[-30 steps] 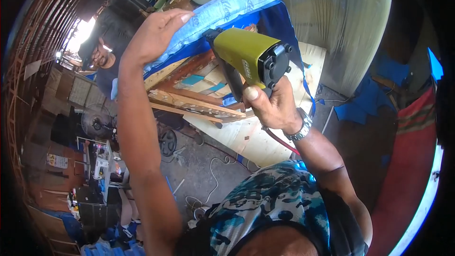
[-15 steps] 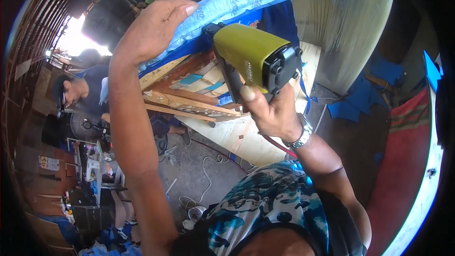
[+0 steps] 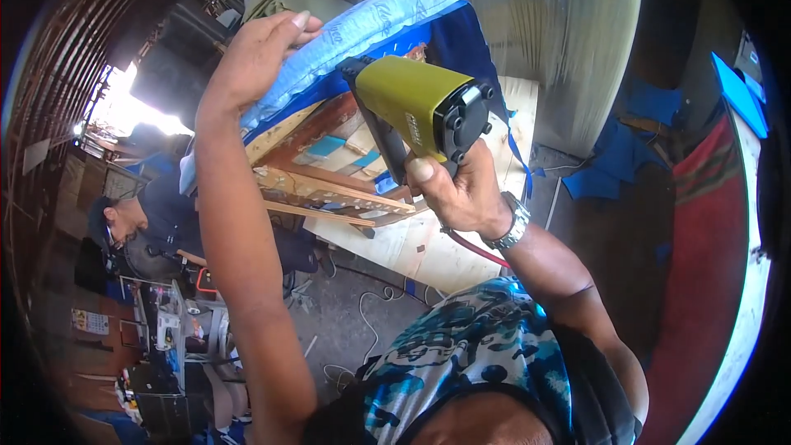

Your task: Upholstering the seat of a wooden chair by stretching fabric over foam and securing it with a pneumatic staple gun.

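Note:
My right hand point(image 3: 461, 189) is wrapped around the handle of a yellow-and-black pneumatic staple gun point(image 3: 416, 103), a red hose trailing below the wrist. The gun's nose rests at or close to the inner edge of light-blue padded fabric point(image 3: 362, 29); exact contact cannot be made out. This fabric curves over the top of a wooden furniture frame point(image 3: 329, 185), with darker blue cloth inside. At the upper left edge my left hand point(image 3: 255, 58) grips the fabric, thumb along the top and some fingers hidden.
The frame stands on a pale wooden board point(image 3: 428, 243). Another person point(image 3: 156, 218) is at the left, near a cluttered workbench point(image 3: 169, 321). Blue fabric scraps point(image 3: 610, 165) lie at the right, beside a red cloth-covered panel point(image 3: 700, 264). A cable point(image 3: 367, 313) crosses the floor.
The view has shifted slightly, and the staple gun sits a little lower and further left. My left fingers have moved a bit along the fabric edge. The other person leans lower.

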The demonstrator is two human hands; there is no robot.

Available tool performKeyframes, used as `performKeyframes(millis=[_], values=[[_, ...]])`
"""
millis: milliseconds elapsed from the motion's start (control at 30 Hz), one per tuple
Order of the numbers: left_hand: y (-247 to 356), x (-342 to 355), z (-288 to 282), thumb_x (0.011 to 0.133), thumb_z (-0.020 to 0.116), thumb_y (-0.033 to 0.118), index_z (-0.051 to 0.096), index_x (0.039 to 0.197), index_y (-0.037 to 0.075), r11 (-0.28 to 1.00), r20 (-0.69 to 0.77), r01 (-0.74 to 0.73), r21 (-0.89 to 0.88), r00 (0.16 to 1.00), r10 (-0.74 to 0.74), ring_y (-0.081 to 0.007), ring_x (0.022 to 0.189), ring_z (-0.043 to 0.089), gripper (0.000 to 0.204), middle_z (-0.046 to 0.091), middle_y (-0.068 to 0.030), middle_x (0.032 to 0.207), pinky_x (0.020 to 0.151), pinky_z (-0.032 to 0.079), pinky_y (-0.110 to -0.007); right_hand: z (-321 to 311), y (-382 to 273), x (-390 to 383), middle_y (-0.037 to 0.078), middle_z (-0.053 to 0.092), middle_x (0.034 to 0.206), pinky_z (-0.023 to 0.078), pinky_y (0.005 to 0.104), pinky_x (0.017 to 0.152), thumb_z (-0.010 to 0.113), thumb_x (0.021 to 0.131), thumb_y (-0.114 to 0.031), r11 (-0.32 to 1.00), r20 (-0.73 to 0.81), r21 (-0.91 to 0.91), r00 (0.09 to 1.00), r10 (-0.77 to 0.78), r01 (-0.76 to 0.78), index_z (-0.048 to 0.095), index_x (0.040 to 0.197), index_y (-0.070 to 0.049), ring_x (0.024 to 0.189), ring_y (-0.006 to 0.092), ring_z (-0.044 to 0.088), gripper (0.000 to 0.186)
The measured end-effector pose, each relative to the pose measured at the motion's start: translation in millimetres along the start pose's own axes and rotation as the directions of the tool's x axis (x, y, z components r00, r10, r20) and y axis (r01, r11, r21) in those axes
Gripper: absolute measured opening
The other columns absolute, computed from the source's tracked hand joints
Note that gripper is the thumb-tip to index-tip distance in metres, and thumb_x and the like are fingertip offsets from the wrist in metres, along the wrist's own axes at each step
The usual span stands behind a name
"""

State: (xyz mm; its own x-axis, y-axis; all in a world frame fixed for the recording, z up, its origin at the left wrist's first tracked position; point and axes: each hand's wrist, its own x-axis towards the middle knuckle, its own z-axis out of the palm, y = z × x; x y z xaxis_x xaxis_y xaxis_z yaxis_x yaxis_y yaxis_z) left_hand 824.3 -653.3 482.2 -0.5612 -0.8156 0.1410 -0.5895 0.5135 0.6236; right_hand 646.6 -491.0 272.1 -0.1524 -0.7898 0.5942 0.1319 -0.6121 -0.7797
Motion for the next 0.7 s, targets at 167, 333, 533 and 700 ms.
performKeyframes(millis=[167,333,533,700], values=[[-8,0,-2,0.111,0.048,0.035,0.066,0.126,-0.008,0.997,0.017,-0.076,-0.012,0.997,0.076,-0.0221,0.109,0.068,0.049,0.073,-0.0188,0.119,0.100,0.051,-0.035,17,4,7,0.012,0.068,0.075,0.053,0.0382,0.064,0.073,0.096,-0.038,0.994,-0.013,-0.033,0.995,0.103,-0.104,0.068,0.104,0.001,0.067,0.0256,0.066,0.040],[-2,-2,0,0.111,0.049,0.034,0.066,0.126,-0.008,0.997,-0.011,-0.034,-0.072,0.999,0.034,-0.0224,0.109,0.069,0.048,0.073,-0.0178,0.119,0.101,0.052,-0.035,23,11,7,0.020,0.071,0.079,0.056,0.0423,0.067,0.073,0.091,-0.035,0.962,-0.083,-0.245,0.986,-0.145,0.121,0.070,0.107,-0.001,0.070,0.0322,0.071,0.038],[22,-20,24,0.107,0.058,0.022,0.067,0.127,-0.002,0.943,-0.173,-0.239,0.232,0.944,0.281,-0.0239,0.113,0.070,0.033,0.074,-0.0168,0.122,0.100,0.053,-0.036,-6,13,-53,0.022,0.074,0.100,0.057,0.0445,0.079,0.070,0.093,-0.037,0.946,-0.100,-0.321,0.992,-0.079,0.043,0.066,0.123,-0.001,0.085,0.0378,0.073,0.047],[27,-47,57,0.099,0.064,0.006,0.070,0.125,0.002,0.462,0.122,-0.525,0.715,0.744,0.657,-0.0282,0.120,0.069,0.027,0.071,-0.0145,0.129,0.106,0.051,-0.040,-44,16,-99,0.022,0.072,0.089,0.056,0.0447,0.074,0.070,0.095,-0.050,0.863,-0.154,-0.372,0.939,0.307,-0.343,0.065,0.124,0.000,0.078,0.0374,0.073,0.058]])
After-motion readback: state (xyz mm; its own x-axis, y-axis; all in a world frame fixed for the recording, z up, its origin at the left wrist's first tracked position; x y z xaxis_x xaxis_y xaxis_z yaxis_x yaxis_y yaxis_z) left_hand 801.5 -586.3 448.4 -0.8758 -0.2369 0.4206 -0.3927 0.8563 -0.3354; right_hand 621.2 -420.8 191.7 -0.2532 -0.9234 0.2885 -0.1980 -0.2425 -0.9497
